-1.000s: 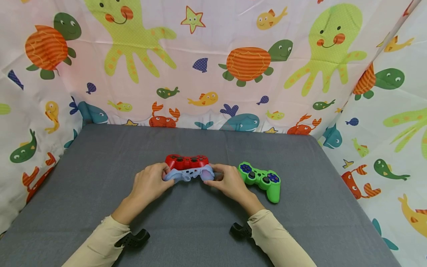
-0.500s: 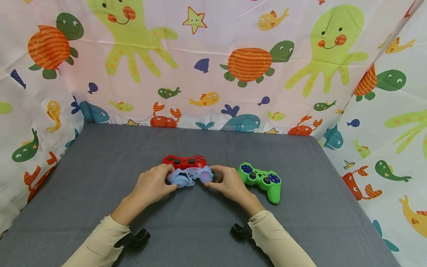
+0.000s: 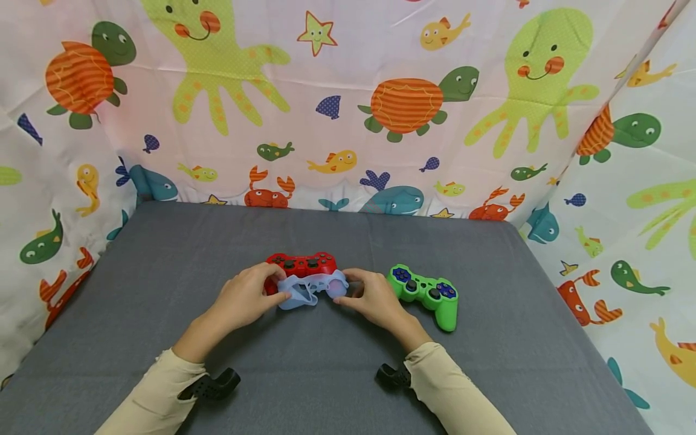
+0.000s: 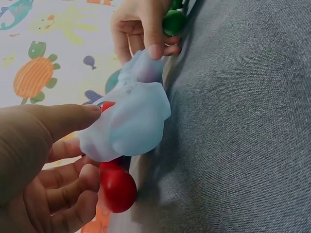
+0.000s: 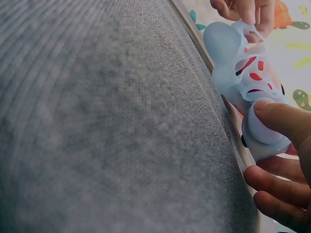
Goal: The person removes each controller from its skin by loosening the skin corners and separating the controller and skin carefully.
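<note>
A limp, translucent light-blue silicone controller cover [image 3: 298,293] spans both hands above the grey cloth. My left hand [image 3: 243,297] pinches its left end between thumb and fingers. At the other end, my right hand [image 3: 376,296] grips the rounded right lobe, with the thumb [image 5: 277,116] lying on it. Button cutouts show in the right wrist view, with red seen through them. Just behind the cover lies a red game controller [image 3: 301,264], its lower part hidden. In the left wrist view, a red controller grip [image 4: 118,189] shows below the cover.
A green game controller [image 3: 424,290] with blue buttons lies right beside my right hand. Grey cloth [image 3: 304,374] covers the table. A printed sea-animal curtain [image 3: 348,127] stands along the back and both sides. Each wrist wears a black mount [image 3: 212,386].
The cover's left half has drawn inward, crumpled, then opened out and hangs lower. My left hand's grip and forearm have shifted slightly, while my right hand has barely moved.
</note>
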Tool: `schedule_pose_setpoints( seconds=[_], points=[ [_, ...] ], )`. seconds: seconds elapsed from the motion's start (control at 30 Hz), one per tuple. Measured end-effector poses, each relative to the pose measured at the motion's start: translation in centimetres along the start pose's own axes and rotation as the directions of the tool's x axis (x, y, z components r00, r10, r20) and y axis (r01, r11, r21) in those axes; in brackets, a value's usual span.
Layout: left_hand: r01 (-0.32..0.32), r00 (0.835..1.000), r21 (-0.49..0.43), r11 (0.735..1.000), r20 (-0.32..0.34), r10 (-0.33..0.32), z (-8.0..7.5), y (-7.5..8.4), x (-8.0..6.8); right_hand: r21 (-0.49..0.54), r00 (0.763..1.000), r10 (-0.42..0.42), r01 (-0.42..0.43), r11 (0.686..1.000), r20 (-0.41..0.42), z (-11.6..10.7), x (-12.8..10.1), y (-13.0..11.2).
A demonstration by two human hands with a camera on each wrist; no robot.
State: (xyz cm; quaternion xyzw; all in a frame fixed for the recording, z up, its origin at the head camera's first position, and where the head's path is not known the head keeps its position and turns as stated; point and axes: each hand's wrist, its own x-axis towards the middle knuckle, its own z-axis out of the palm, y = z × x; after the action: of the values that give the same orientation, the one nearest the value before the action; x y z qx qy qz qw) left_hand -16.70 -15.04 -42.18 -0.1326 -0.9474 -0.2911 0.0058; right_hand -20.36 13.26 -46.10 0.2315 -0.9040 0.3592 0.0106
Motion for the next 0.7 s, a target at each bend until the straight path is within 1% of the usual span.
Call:
schedule_pose_setpoints(
  seconds=[0.17,0.23,0.3,0.43,0.57,0.7],
  points=[
    [0.005,0.998,-0.041,0.999,-0.063,-0.007,-0.4,-0.3,0.0,-0.009,1.0,0.004,-0.004,1.0,0.004,0.0,0.0,0.0],
    [0.017,0.996,-0.066,0.998,-0.086,-0.023,-0.7,-0.5,0.0,-0.013,1.0,0.009,-0.009,1.0,0.005,0.0,0.0,-0.1],
    [0.028,0.994,-0.1,0.995,-0.099,-0.038,-0.9,-0.8,0.1,-0.016,1.0,0.017,-0.017,1.0,0.003,0.0,0.0,-0.1],
    [0.046,0.993,-0.162,0.986,-0.105,-0.063,-1.1,-1.4,0.3,-0.015,1.0,0.026,-0.026,1.0,0.005,0.0,0.0,-0.2],
    [0.055,0.995,-0.205,0.977,-0.068,-0.07,-0.9,-2.4,0.5,0.002,1.0,0.006,-0.006,1.0,0.006,0.0,0.0,-0.1],
    [0.082,0.997,-0.25,0.965,0.035,-0.076,-0.6,-3.3,0.8,0.023,1.0,-0.016,0.016,1.0,0.007,0.1,0.0,-0.1]
  ],
)
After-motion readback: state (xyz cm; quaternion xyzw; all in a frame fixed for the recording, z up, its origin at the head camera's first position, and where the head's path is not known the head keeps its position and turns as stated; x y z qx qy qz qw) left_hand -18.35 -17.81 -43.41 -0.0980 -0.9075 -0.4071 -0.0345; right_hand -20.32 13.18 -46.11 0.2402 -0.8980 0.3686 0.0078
